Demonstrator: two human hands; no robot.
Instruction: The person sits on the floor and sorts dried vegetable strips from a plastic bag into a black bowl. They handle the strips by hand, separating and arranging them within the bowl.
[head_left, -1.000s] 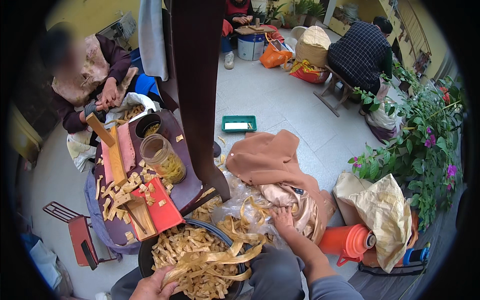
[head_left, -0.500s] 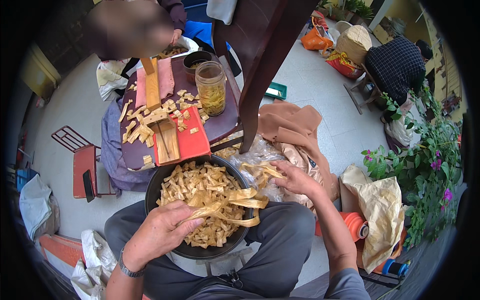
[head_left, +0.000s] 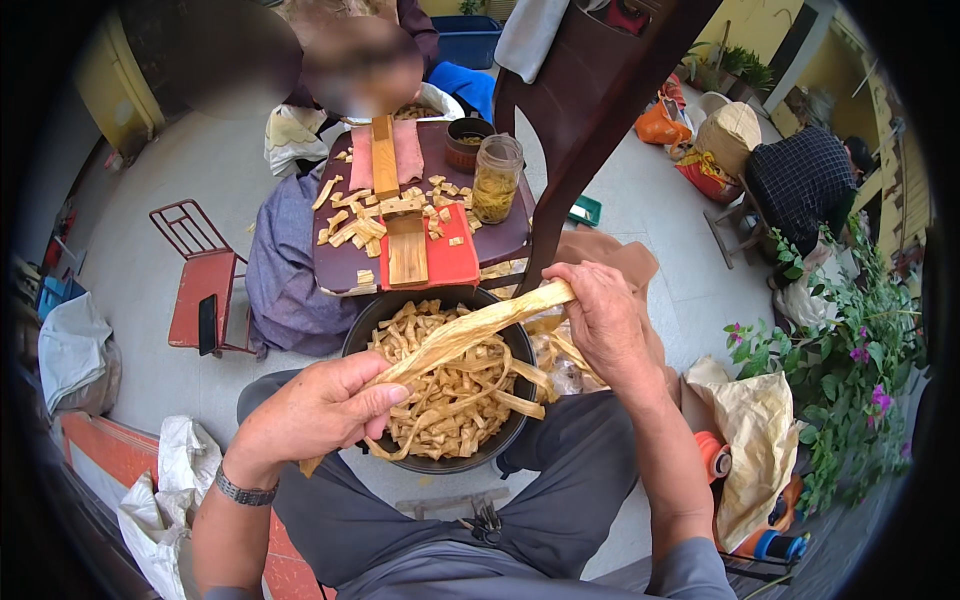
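Observation:
A long, flat, tan fibrous strip point(head_left: 475, 328) is stretched above a dark round basin point(head_left: 519, 357) between my two hands. My left hand point(head_left: 325, 408) is closed on its lower end, thumb on top, with further strips hanging from the same grip over the basin. The upper right end sits in the closed fingers of my right hand point(head_left: 603, 318). Short cut tan pieces point(head_left: 465, 425) fill the basin, which stands between my knees. Just beyond it, a wooden block cutter point(head_left: 408, 245) rests over a red board point(head_left: 458, 255).
Loose pieces, a glass jar point(head_left: 496, 180) and a dark pot point(head_left: 466, 143) share the small table point(head_left: 340, 275). A dark chair point(head_left: 570, 110) rises at its right. A red folding chair point(head_left: 200, 290) bears a phone. Flowering plants point(head_left: 850, 360) stand right. Other people sit nearby.
My right hand has come from the plastic bag at the right to the strip, which is lifted and stretched between both hands. The view has shifted, moving the table rightward in the picture.

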